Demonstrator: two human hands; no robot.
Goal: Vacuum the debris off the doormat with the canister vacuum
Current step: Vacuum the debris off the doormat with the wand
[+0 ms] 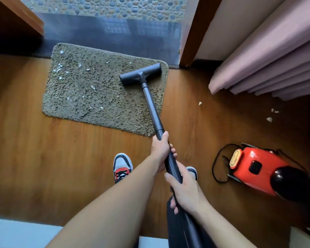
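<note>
The wand (pixel 153 111) is gripped by both hands: the left hand (pixel 161 151) is wrapped around it higher up, the right hand (pixel 184 190) is closed on it lower down. The floor head (pixel 140 74) is planted on the doormat (pixel 104 90) at two o'clock. White debris (pixel 60 68) is scattered toward the mat's ten o'clock. The red canister (pixel 258 169) is parked on the wooden floor (pixel 43 158) at four o'clock.

No legible text or labels anywhere
</note>
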